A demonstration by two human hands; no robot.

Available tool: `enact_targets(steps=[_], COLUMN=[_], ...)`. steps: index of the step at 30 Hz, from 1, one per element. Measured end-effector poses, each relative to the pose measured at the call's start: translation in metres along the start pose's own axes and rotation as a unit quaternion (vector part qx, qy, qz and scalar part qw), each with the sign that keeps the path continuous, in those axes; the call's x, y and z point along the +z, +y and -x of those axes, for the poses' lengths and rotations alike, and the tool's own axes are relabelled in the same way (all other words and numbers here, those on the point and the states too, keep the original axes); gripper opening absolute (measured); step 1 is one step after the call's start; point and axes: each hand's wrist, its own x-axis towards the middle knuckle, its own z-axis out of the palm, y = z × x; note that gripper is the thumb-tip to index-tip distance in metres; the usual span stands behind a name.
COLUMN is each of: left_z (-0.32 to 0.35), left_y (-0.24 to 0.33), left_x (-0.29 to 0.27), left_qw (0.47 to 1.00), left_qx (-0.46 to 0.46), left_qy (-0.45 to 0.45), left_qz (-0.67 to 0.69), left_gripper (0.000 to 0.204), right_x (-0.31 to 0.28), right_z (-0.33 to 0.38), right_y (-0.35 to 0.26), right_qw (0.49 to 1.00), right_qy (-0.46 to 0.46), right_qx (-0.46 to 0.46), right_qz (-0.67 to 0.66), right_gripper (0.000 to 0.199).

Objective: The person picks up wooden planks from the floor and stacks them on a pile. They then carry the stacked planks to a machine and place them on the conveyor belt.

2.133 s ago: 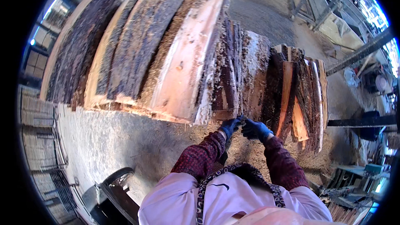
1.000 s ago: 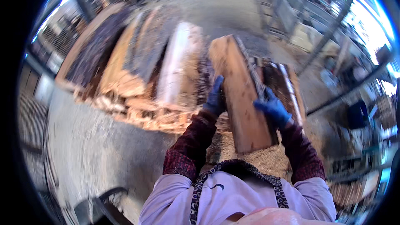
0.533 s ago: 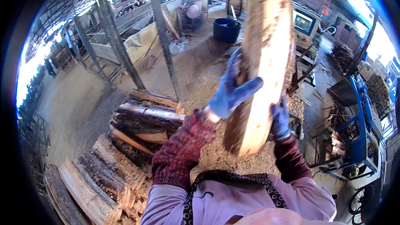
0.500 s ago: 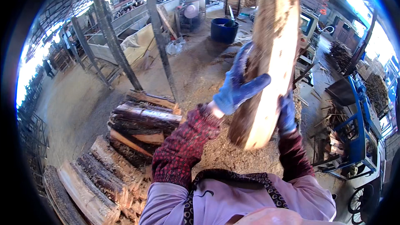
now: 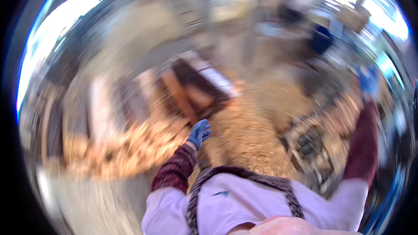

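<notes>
My left hand, in a blue glove, hangs with nothing in it and its fingers apart. Just beyond it lie split logs with dark bark, the nearest things to this hand. Far out to the right my right arm is stretched, and its blue-gloved right hand is smeared by motion, so its fingers do not show clearly. Beside that hand is a blurred, pale brown wooden surface; whether the hand touches it I cannot tell.
More split logs lie in a row at the left. Orange-brown wood chips cover the ground before me. A dark grille-like machine part stands at right. A dark blue tub is farther off.
Both hands held a long split log in front of me; now they are far apart and the left is off it. My right arm has swung outward, and the view has turned left.
</notes>
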Motion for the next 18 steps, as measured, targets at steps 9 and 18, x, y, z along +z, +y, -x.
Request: enact_targets(steps=[9, 18], left_z=[0.151, 0.131], left_y=[0.095, 0.180], left_x=[-0.273, -0.325], left_qw=[0.791, 0.818], left_qx=[0.320, 0.442], left_qy=[0.353, 0.215], left_qz=[0.384, 0.298], left_gripper=[0.080, 0.044], right_x=[0.020, 0.015], right_z=[0.300, 0.464], right_y=[-0.594, -0.960], right_qw=[0.465, 0.114], right_qy=[-0.543, -0.695], right_qx=[-0.231, 0.003], right_qz=[-0.660, -0.710], right_gripper=[0.045, 0.048])
